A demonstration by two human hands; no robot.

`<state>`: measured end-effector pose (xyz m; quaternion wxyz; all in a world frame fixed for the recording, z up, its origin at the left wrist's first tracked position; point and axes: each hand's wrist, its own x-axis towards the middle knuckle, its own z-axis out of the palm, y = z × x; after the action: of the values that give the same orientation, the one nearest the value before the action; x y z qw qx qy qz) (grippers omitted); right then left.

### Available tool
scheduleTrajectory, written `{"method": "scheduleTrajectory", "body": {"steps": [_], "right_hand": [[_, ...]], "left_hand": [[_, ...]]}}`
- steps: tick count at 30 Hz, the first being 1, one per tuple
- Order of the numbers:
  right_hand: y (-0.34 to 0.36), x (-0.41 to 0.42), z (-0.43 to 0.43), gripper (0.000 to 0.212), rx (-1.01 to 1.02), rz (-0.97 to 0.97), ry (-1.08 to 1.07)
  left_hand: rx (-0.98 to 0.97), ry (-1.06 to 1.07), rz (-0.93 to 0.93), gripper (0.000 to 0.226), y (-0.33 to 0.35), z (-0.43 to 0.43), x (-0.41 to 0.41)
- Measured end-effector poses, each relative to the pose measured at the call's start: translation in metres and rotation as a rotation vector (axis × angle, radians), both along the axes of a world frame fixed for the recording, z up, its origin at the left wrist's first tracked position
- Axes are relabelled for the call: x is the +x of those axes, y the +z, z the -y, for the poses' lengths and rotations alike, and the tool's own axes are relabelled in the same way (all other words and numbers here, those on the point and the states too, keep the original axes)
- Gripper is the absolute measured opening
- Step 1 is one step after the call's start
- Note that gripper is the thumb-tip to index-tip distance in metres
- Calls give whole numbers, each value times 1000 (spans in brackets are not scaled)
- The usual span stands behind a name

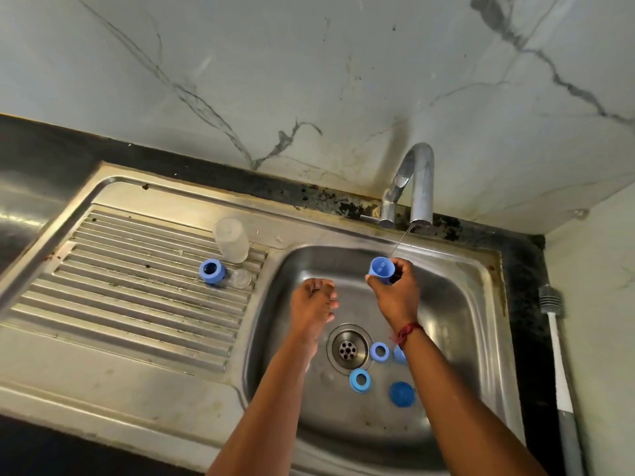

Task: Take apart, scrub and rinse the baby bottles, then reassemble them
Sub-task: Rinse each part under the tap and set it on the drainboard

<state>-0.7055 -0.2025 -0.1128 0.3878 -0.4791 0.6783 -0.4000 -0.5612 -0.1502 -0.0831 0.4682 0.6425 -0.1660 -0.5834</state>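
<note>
Held in the right hand (395,297), fingers curled round it: a blue cap (381,269), open end up, over the far side of the sink (481,304), just under a thin water stream (400,240) from the tap (417,183). Just left, the left hand (312,304), fingers loosely curled, nothing visible inside. Nearer, beside the drain (347,349): a blue ring (379,352), a second ring (359,380), a blue dome lid (402,394), and another blue piece (398,356) mostly hidden behind the right wrist. Left, on the draining board (137,304): a clear bottle (231,239), too blurred to tell upright from tilted, and a blue collar (212,271) beside a faint clear teat (241,278). Far right, a brush (551,304) on the dark counter (529,269), handle cut off at the near edge.
</note>
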Motion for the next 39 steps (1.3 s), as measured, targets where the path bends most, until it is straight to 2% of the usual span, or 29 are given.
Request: {"method": "scheduleTrajectory", "body": {"steps": [4, 7, 11, 14, 16, 19, 22, 25, 29, 36, 39], "right_hand": [[-1, -1, -4, 43, 42, -53, 110], [0, -3, -3, 44, 22, -95, -21], [2, -1, -4, 44, 15, -92, 118], [5, 1, -2, 41, -29, -168, 45], [3, 2, -2, 40, 4, -202, 70], [3, 3, -2, 41, 29, -131, 99], [6, 3, -1, 40, 3, -196, 18], [3, 5, -3, 39, 52, -179, 96], [1, 5, -6, 38, 29, -226, 42], [-3, 1, -5, 37, -10, -136, 89], [-7, -4, -2, 49, 26, -62, 137]], "left_hand": [[-21, 1, -5, 7, 1, 2, 1], [-20, -7, 9, 7, 0, 1, 1], [-9, -17, 9, 7, -1, -4, -2], [1, -13, 8, 8, -1, -6, -4], [4, -14, 13, 8, -1, -5, -5], [7, -17, 17, 7, 1, -3, -5], [8, -15, 22, 6, 0, -2, -4], [17, -17, 21, 7, -1, -1, -5], [22, -16, 22, 7, -3, -1, -6], [27, -15, 17, 9, -7, -1, -8], [29, -11, 10, 9, -7, 1, -10]]}}
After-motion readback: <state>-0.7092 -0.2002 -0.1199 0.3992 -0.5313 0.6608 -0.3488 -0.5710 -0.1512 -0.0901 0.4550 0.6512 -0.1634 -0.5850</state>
